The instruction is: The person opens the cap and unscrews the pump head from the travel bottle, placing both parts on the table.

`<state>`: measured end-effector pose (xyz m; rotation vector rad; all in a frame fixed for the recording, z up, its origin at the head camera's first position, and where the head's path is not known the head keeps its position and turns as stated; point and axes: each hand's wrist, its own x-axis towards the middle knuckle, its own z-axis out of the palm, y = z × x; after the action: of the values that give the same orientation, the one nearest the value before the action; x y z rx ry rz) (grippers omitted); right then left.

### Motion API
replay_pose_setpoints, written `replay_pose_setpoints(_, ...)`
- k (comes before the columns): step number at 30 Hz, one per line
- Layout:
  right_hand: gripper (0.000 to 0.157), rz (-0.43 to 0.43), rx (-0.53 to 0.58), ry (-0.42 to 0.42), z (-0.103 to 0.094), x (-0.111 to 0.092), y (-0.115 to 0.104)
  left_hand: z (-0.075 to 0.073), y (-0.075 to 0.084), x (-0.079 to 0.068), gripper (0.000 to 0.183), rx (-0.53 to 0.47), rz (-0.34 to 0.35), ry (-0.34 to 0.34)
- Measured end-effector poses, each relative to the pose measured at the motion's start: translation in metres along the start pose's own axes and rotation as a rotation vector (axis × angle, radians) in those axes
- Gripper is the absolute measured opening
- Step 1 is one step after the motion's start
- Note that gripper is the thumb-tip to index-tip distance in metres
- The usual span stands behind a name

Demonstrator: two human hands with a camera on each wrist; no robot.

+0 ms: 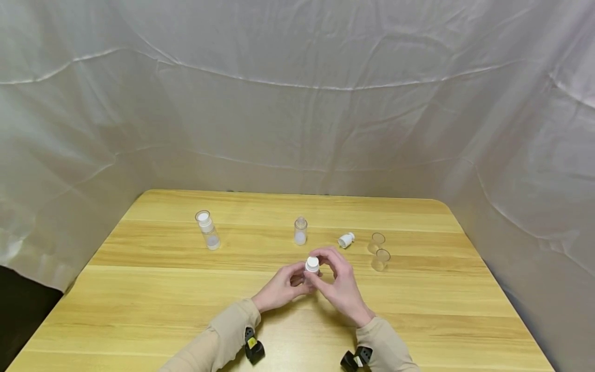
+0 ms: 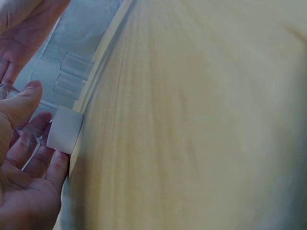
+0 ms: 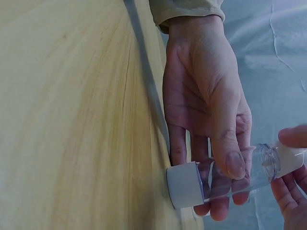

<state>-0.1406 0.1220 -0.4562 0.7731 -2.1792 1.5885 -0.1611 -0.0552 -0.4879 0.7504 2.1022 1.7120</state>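
Observation:
My left hand wraps its fingers around a small clear pump bottle, held upright in the head view. The bottle has a white base. On its upper end sits a white pump top, pinched between the thumb and fingers of my right hand. In the right wrist view the left thumb presses along the clear body, while right fingertips are on the white top. Beyond the hands stands a second clear bottle without a white top. A loose white pump top lies on its side nearby.
Two clear caps stand close together on the right of the wooden table. A bottle with its white top and clear cap stands at the far left. Grey fabric hangs behind and beside the table.

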Motion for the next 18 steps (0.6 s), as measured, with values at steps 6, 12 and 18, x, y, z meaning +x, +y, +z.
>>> replay_pose_setpoints(6, 0.043, -0.023, -0.057, -0.02, -0.0022, -0.0002, 0.0018, -0.0002, -0.0026, 0.0007, 0.046, 0.0, 0.015, -0.012)
replay_pose_setpoints(12, 0.043, 0.012, -0.102, -0.023, -0.0025, 0.0006, 0.0014, -0.0003, -0.0021, 0.0001, 0.045, -0.024, 0.006, -0.006)
replay_pose_setpoints(18, 0.038, -0.036, -0.088, -0.018, -0.0028, -0.0007, 0.0008, -0.0001, -0.0004, 0.0, 0.049, -0.035, 0.016, -0.01)
